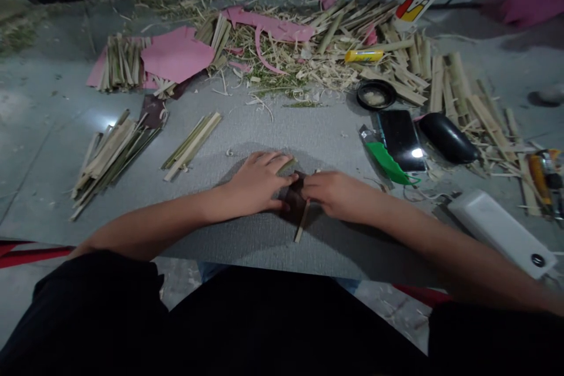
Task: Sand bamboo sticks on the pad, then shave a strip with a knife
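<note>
Near the table's front edge, my left hand (259,183) lies with its fingers spread over a dark brown piece (296,200) and the end of a greenish strip (287,165). Close to its right, my right hand (330,192) has its fingers pressed together around a thin pale bamboo strip (302,224), whose lower end points toward me. The dark piece lies between both hands and is partly covered by them. A small bundle of strips (194,144) rests left of my left hand.
Larger strip bundles (114,155) lie at the left, pink paper (176,56) and shavings (282,64) along the back. At the right are a phone (400,138), a green-handled tool (390,164), a black case (448,138), a black lid (376,95) and a white box (500,232).
</note>
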Motion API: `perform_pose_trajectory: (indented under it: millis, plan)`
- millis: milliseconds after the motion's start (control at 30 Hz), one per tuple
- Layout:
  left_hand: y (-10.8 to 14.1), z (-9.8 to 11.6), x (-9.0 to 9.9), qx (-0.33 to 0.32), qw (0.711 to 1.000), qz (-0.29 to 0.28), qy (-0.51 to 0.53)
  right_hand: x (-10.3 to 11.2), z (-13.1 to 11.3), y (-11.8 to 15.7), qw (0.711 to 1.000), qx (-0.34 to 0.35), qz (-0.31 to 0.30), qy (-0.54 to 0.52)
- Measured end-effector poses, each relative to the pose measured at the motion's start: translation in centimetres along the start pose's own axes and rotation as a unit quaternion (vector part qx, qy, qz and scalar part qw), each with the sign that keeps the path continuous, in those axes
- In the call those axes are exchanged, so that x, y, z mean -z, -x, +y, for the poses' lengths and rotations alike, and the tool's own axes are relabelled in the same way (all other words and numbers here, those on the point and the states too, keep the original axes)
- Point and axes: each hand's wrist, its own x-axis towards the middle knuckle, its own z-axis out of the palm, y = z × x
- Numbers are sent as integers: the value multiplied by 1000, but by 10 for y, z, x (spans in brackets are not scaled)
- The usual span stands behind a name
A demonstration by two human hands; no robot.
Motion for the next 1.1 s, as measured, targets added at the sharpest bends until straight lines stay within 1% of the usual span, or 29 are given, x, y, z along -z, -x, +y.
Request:
perform_pose_trajectory:
  millis: [100, 167, 200, 300, 367, 433, 533, 600, 700, 800, 900, 967, 1100]
  plan:
    - [0, 0, 2, -6, 1000, -12, 0, -4, -6, -1, 998, 53, -17, -5]
    - [0, 0, 2, -9, 1000, -7, 4, -4, -2, -1, 998, 54, -15, -16]
    - [0, 0, 2, -8, 1000, -4, 6, -1, 4, 0, 999, 35, -7, -22]
    - [0, 0, 1, -6, 1000, 2, 5, 9, 32, 6, 998, -54, 34, -3]
    - [0, 0, -1, -4, 1000, 0, 4, 15, 47, 11, 996, -75, 47, 6]
    - [1, 0, -3, -3, 1000, 2, 5, 15, 54, 15, 995, -71, 66, 25]
    - [1, -4, -7, -11, 1000, 19, 9, 7, 55, 21, 990, -61, 101, 73]
    - [0, -7, -9, -15, 999, 29, 16, 0, 55, 24, 987, -63, 121, 84]
    - [-2, -13, -10, -6, 998, 47, 45, -7, 59, 30, 982, -84, 156, 62]
    - [-5, -19, -11, 10, 994, 74, 86, -9, 65, 31, 969, -117, 215, 41]
    - [-7, -23, -11, 21, 989, 93, 110, -11, 67, 30, 954, -130, 269, 31]
    - [-6, -24, -8, 32, 988, 99, 114, -11, 66, 28, 950, -140, 276, 31]
    - [-1, -24, 5, 59, 980, 127, 139, -11, 64, 26, 949, -194, 244, 39]
